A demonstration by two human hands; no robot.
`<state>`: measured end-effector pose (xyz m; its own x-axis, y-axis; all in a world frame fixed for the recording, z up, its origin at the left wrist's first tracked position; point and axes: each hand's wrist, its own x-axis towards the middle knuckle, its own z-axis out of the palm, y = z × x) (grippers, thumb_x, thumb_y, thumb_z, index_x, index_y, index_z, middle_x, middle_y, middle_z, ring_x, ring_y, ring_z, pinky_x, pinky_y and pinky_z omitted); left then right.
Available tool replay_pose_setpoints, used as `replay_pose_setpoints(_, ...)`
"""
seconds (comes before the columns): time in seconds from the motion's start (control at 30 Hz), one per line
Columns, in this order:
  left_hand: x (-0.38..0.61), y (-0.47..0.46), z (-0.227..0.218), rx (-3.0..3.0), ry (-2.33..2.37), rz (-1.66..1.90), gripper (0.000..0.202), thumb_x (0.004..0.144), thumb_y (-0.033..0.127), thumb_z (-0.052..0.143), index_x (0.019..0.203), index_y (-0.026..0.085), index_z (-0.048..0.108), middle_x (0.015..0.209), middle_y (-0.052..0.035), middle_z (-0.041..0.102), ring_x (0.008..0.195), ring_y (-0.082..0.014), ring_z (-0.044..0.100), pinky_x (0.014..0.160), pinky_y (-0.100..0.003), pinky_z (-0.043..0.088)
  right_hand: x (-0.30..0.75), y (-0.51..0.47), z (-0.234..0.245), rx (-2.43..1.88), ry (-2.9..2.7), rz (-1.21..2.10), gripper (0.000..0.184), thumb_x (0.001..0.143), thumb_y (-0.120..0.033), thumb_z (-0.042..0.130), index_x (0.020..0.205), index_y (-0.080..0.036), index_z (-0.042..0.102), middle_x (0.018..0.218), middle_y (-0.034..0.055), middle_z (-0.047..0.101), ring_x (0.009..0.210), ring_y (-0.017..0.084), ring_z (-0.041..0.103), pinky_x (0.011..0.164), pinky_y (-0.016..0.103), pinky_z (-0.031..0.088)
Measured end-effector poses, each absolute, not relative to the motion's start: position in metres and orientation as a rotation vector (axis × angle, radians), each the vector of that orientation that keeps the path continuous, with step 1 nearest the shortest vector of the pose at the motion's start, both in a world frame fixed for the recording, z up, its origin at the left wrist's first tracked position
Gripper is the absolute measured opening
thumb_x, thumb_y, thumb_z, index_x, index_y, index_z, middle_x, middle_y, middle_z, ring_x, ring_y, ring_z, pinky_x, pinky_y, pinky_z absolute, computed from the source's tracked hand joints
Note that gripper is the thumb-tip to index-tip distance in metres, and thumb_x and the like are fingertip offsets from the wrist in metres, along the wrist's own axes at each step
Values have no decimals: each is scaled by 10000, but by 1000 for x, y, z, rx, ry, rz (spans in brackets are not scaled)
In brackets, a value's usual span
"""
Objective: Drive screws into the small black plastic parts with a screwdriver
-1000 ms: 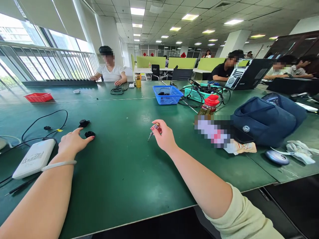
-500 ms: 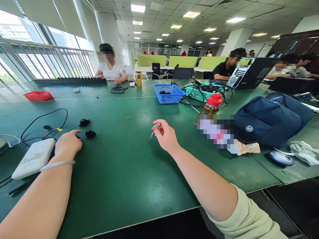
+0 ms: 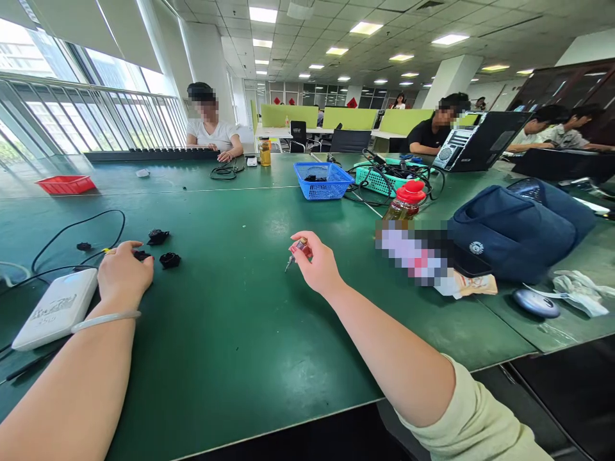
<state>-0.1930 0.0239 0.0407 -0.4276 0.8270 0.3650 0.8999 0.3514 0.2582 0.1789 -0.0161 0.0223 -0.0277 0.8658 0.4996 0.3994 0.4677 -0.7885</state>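
Note:
My right hand (image 3: 314,259) is raised over the middle of the green table (image 3: 206,358). Its fingers close around a small screwdriver-like tool (image 3: 301,244) with a reddish-brown handle, thin metal tip pointing down and left. At the left, my left hand (image 3: 123,272) rests low at the tabletop, thumb and index finger around a small black part (image 3: 141,255), mostly covered by the fingers. Two similar black parts lie just beyond it, one black lump (image 3: 157,237) farther back and another black lump (image 3: 170,260) to its right. Beside my left wrist is a white box-shaped device (image 3: 55,310).
Black cables (image 3: 79,221) curl at the left, near a red tray (image 3: 66,185). Toward the back stand a blue basket (image 3: 323,182) and a green basket (image 3: 377,179) of cables. A red-lidded bottle (image 3: 407,200), navy bag (image 3: 521,234) and mouse (image 3: 535,303) occupy the right. A person (image 3: 211,125) sits opposite.
My left hand has drawn slightly left, its index finger now bent back over the black part. My right hand keeps its hold on the tool. The whole view has shifted slightly.

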Motion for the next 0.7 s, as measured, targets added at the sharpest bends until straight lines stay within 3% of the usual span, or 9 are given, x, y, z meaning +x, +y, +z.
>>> replay_pose_setpoints(0.4, -193, 27, 40, -1612, -2427, -762, 471, 897, 318, 399, 1275, 124, 601, 1191, -174, 659, 1168, -320, 568, 989, -464, 455, 179, -15, 21, -1103, -1654, 540, 191, 918, -345, 513, 1074, -254, 574, 864, 22, 696, 731, 169, 644, 697, 327, 517)
replay_pose_setpoints(0.7, -194, 29, 36, -1748, -2264, -871, 352, 869, 283, 415, 1052, 178, 696, 1134, -93, 680, 1140, -245, 572, 1013, -376, 447, 178, -17, 21, -1107, -1656, 539, 188, 914, -337, 517, 1070, -257, 583, 858, 17, 689, 723, 167, 644, 695, 327, 522)
